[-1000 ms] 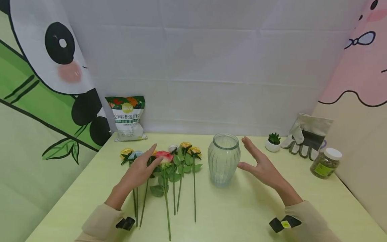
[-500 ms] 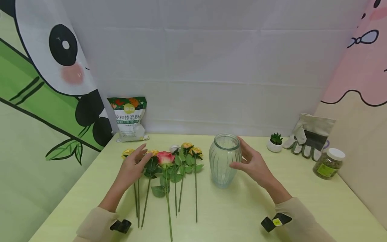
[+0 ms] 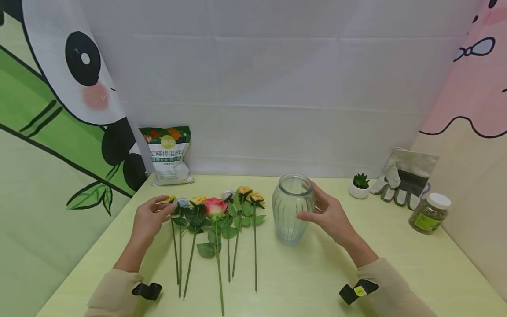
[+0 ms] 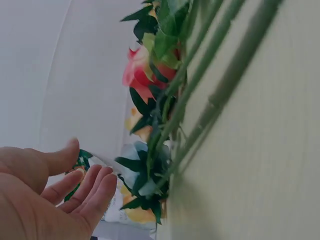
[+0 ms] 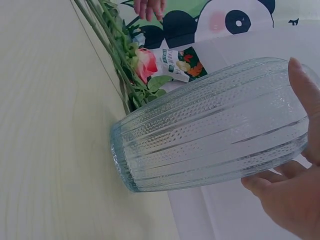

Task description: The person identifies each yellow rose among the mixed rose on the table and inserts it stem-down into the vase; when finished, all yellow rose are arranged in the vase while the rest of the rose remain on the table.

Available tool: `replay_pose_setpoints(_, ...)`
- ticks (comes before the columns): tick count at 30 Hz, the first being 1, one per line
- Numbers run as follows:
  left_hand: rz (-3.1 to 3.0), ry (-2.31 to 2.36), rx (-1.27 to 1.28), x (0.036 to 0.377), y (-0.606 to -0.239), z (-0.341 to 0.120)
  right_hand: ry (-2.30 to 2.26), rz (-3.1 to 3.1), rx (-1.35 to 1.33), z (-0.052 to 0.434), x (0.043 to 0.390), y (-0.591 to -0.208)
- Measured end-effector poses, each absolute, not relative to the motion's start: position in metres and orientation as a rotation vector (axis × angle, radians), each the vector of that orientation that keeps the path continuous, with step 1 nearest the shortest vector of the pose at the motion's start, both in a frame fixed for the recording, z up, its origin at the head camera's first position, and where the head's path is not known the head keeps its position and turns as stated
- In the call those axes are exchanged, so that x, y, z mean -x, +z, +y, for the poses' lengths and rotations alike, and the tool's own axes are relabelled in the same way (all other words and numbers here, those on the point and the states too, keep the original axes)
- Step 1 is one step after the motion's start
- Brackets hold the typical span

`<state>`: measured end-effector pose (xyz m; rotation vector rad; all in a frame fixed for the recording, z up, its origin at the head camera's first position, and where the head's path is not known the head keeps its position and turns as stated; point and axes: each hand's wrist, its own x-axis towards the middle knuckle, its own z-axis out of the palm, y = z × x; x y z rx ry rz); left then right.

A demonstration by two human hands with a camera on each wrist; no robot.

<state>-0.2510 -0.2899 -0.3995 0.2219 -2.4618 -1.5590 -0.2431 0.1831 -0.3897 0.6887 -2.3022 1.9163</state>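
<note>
A clear ribbed glass vase [image 3: 289,220] stands upright on the table. My right hand [image 3: 332,219] holds its right side, with the thumb on the front and fingers behind; the right wrist view shows thumb and fingers on either side of the vase [image 5: 200,132]. My left hand [image 3: 148,218] hovers by the leftmost yellow rose [image 3: 169,198], partly covering it. In the left wrist view that hand [image 4: 60,197] has thumb and fingers spread, nothing between them. Beside it lie a blue rose [image 3: 182,203] and a pink-red rose [image 3: 215,206] among several long-stemmed roses.
A fertilizer bag [image 3: 170,156] stands at the back left. At the right are a small potted succulent [image 3: 359,187], grey-and-white gloves [image 3: 408,178] and a white-lidded jar [image 3: 429,214]. The flower stems point toward the table's front edge. A white cloth backdrop [image 3: 277,88] hangs behind.
My right hand has moved left from beside the vase and now holds it. The left hand has shifted left and down, off the pink-red and blue roses, to the leftmost yellow one.
</note>
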Motion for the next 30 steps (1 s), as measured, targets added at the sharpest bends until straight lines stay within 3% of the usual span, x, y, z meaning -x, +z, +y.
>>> replay_pose_setpoints(6,-2.451,-1.547,-0.344,0.255,-0.409,-0.301,1.932,-2.304,-0.681,0.183,0.243,-0.389)
replay_pose_setpoints(21,-2.639,-1.806,-0.297,0.275,-0.427,-0.318,1.957,-2.292,-0.649,0.187,0.242,-0.39)
replay_pose_setpoints(30,-2.596,-1.87,-0.436,0.277,-0.434,-0.326,1.97,-2.278,-0.689,0.183,0.243,-0.389)
